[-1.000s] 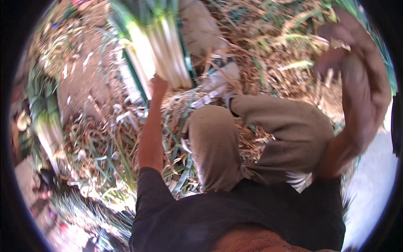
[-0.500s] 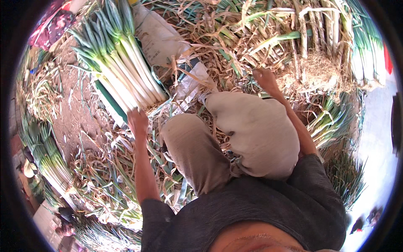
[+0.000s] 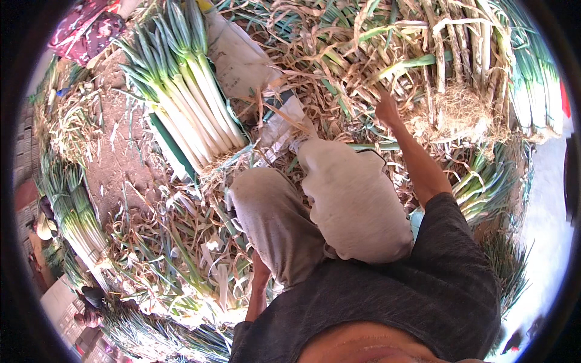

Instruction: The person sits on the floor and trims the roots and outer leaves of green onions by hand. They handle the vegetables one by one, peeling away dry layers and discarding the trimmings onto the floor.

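A sheaf of trimmed large green onions (image 3: 200, 103), with white stalks and green tops, lies at the left on a dark green strip and pale sacking. Its root ends face me. My right hand (image 3: 387, 112) reaches forward to a pile of untrimmed onions with dry brown leaves (image 3: 339, 66). Its fingers blend into those leaves, so I cannot make out a grip. Close beside my bent left leg is my left hand (image 3: 260, 272), its fingers hidden by the trouser leg and shade.
Rooty untrimmed onions (image 3: 454, 109) stand at the right, with cleaned green onions (image 3: 535, 97) beyond. Another bundle (image 3: 78, 224) lies far left. Peeled dry leaves (image 3: 181, 254) litter the ground around my legs. A patterned red cloth (image 3: 88, 33) shows at upper left.
My left hand has left the root ends of the sheaf and drawn back beside my leg. My right hand has shifted slightly right, still near the dry-leaved pile.
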`<state>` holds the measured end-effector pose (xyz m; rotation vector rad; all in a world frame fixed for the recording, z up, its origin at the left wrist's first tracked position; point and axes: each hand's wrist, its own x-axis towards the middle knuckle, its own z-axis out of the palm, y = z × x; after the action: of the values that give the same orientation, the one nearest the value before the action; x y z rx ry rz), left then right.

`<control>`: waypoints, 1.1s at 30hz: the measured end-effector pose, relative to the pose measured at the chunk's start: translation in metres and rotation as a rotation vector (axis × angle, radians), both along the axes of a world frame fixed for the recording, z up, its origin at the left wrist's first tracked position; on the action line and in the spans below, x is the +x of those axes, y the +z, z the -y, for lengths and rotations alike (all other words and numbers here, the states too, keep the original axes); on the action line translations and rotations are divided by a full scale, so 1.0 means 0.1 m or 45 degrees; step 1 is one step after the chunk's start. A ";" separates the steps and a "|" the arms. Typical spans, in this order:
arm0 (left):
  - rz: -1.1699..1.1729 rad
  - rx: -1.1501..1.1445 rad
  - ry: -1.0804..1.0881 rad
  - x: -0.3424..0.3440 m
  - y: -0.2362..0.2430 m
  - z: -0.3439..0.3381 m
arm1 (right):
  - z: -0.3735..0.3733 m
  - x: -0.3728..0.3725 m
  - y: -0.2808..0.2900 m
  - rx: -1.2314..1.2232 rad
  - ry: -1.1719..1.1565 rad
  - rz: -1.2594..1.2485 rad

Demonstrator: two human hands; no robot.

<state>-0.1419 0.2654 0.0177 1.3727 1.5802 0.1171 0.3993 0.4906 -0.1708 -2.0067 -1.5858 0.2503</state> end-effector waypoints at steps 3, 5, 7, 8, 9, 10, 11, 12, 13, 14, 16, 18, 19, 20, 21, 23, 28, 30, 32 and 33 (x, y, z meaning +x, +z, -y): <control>-0.022 0.014 0.029 -0.04 -0.01 0.01 | 0.11 -0.31 0.30 -0.455 -0.304 0.028; -0.043 0.046 0.009 -0.06 0.01 -0.04 | 0.39 0.05 -0.24 -0.616 -0.263 -0.010; -0.152 0.122 0.018 0.00 0.09 0.01 | 0.62 0.03 -0.23 -0.645 -0.340 0.019; -0.207 0.156 0.028 0.02 0.09 0.06 | 0.66 -0.07 0.00 -0.790 -0.292 0.042; -0.115 0.183 0.066 0.05 0.06 0.06 | 0.75 -0.07 0.18 -0.825 -0.214 0.057; -0.032 0.212 0.103 0.07 0.06 0.05 | 0.75 -0.07 0.23 -0.897 -0.181 0.106; 0.051 0.242 0.139 0.08 0.05 0.06 | 0.76 -0.08 0.28 -0.969 -0.149 0.154; 0.123 0.217 0.178 0.03 -0.10 0.15 | 0.76 -0.12 0.39 -0.969 -0.096 0.207; 0.088 0.248 0.130 0.02 -0.09 0.14 | 0.74 -0.25 0.54 -0.963 -0.044 0.253; 0.052 0.278 0.083 0.02 -0.08 0.12 | 0.73 -0.34 0.72 -1.068 0.084 0.348; -0.144 0.240 -0.062 0.13 0.15 -0.08 | 0.72 -0.35 0.92 -1.058 0.146 0.106; -0.259 0.331 -0.027 0.06 0.11 -0.19 | 0.68 -0.60 1.74 -1.171 0.007 -0.387; -0.329 0.368 -0.030 -0.02 0.19 -0.25 | 0.72 -0.53 1.98 -1.171 0.114 -0.576; -0.307 0.498 -0.051 -0.09 0.26 -0.33 | 0.74 -0.44 2.14 -1.019 0.235 -0.587; -0.287 0.631 -0.066 -0.12 0.34 -0.42 | 0.71 -0.40 2.46 -0.938 0.266 -0.585; -0.294 0.735 0.082 -0.11 0.49 -0.56 | 0.71 -0.34 3.20 -0.693 0.423 -0.458; -0.231 1.073 0.110 0.15 1.28 -0.88 | 1.40 -0.39 4.24 -0.201 0.032 -0.555; -0.131 1.139 0.081 0.32 1.54 -0.98 | 1.56 -0.33 4.36 -0.049 0.110 -0.568; -0.029 1.200 0.004 0.59 1.92 -1.05 | 1.54 -0.36 4.60 0.376 0.463 -0.645; 0.037 1.268 -0.062 0.74 2.11 -1.13 | 1.50 -0.63 4.99 0.565 0.543 -0.583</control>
<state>-0.0675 0.3782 0.2288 2.1252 1.5011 0.9921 0.3361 0.3407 0.3284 -1.1660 -1.5766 0.4393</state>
